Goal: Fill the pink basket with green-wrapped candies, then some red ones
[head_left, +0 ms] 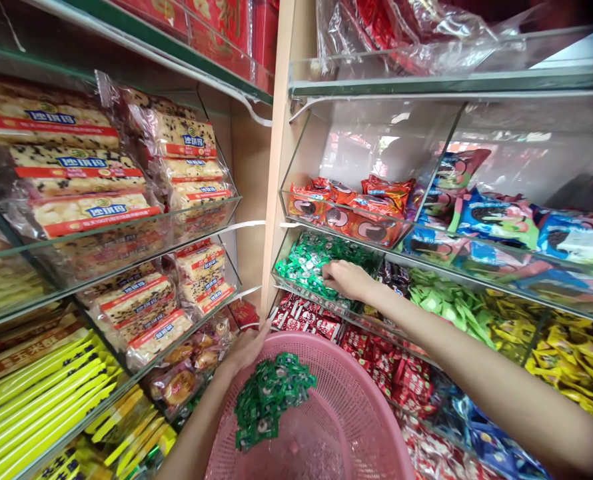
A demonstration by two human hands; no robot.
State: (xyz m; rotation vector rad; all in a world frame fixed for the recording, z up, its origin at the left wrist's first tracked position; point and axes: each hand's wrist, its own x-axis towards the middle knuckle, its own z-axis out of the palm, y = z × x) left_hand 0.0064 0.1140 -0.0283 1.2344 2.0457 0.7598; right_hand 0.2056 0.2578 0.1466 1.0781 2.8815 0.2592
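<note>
My right hand (346, 279) reaches into the shelf compartment of small green-wrapped candies (304, 257). Its fingers are curled down among the candies, and the fingertips are partly hidden. Below it is a pink plastic basket (371, 383) with perforated sides. A heap of the same green-wrapped candies (274, 393) lies inside against its far left wall. My left hand (246, 347) grips the basket's left rim, with part of the fingers out of sight.
Packaged puffed-grain bars (89, 163) fill the left shelves. Glass shelf fronts (346, 233) border the compartments. Red snack packs (346, 207) sit above the green candies, red-and-white candies (304, 315) below. Light green packets (444, 297) and yellow packets (571, 353) lie to the right.
</note>
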